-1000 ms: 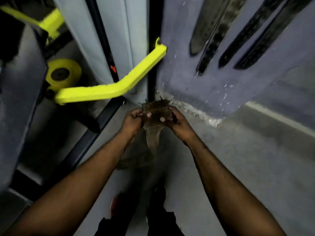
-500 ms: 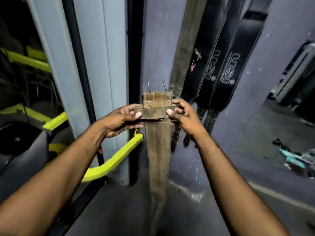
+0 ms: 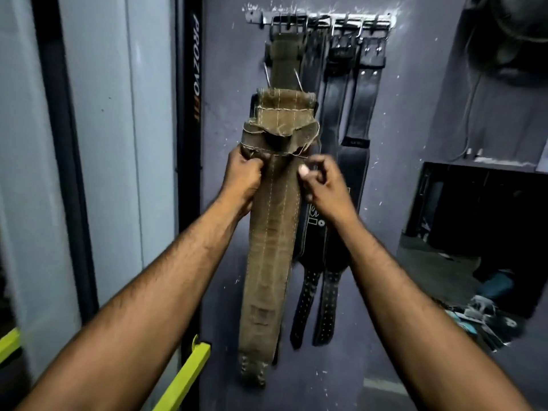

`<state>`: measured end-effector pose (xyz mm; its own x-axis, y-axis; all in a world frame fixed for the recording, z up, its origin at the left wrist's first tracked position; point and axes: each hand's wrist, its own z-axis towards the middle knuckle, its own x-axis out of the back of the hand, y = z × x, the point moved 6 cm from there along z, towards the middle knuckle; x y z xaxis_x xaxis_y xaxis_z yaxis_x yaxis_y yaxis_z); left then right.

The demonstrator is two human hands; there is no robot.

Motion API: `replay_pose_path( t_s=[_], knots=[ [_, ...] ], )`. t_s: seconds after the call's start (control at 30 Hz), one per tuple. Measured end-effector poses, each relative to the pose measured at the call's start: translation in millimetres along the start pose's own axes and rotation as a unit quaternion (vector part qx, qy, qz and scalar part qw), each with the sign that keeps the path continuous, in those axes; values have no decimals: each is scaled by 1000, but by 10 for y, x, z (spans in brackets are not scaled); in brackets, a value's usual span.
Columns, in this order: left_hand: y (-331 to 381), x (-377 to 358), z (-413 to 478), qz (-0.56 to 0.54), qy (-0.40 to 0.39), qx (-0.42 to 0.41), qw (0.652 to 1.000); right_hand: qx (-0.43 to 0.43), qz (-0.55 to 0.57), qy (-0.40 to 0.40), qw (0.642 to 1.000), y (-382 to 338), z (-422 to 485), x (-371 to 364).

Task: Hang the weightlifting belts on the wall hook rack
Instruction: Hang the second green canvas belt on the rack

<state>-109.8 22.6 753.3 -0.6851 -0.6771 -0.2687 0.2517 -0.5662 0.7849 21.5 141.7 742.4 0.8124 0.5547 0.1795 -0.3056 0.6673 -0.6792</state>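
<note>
The brown belt (image 3: 272, 232) has come up from down low and now hangs in front of the wall, below the hook rack (image 3: 320, 19). The left hand (image 3: 243, 179) grips 1 edge and the right hand (image 3: 323, 182) pinches the other. It is not on a hook yet.

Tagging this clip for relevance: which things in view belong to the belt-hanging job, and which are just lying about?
Job: held olive belt, gripped by left hand and right hand; hook rack; hung olive belt; hung black belts.
Lying about: yellow bar; floor clutter at right.
</note>
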Motion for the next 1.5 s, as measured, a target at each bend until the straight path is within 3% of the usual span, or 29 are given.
replay_pose_path(
  t_s=[0.07,0.17,0.3,0.4,0.5,0.6,0.7,0.87,1.0,1.2,1.37,1.5],
  knots=[
    [67,-55,83,23,-38,-29,999,12,-87,8,996,136,9,-37],
    [34,-108,98,60,-96,-76,991,47,-99,46,993,41,143,-39],
    [-24,81,229,70,61,-92,991,65,-95,15,993,-12,209,-163],
    [30,71,279,94,104,-86,986,24,-93,-67,993,206,82,-332],
    [30,111,267,151,144,-84,974,33,-123,-40,991,318,-8,-403],
    [32,139,247,138,155,-116,971,26,-106,-17,994,385,-52,-418],
    [-5,165,254,134,182,-85,970,-31,-75,-102,991,623,-175,-519],
    [-63,146,294,149,205,-58,966,-36,-111,-25,993,795,-301,-481],
    [-104,121,287,133,212,-55,967,-96,-45,-125,986,1013,-410,-455],
    [-124,29,293,131,222,-58,964,-67,-121,-43,989,1081,-562,-361],
    [-195,87,398,110,221,-62,967,-106,-111,-145,977,1321,-709,-432],
    [-235,141,426,83,233,-57,967,-83,-149,-104,980,1421,-737,-397]
  ],
)
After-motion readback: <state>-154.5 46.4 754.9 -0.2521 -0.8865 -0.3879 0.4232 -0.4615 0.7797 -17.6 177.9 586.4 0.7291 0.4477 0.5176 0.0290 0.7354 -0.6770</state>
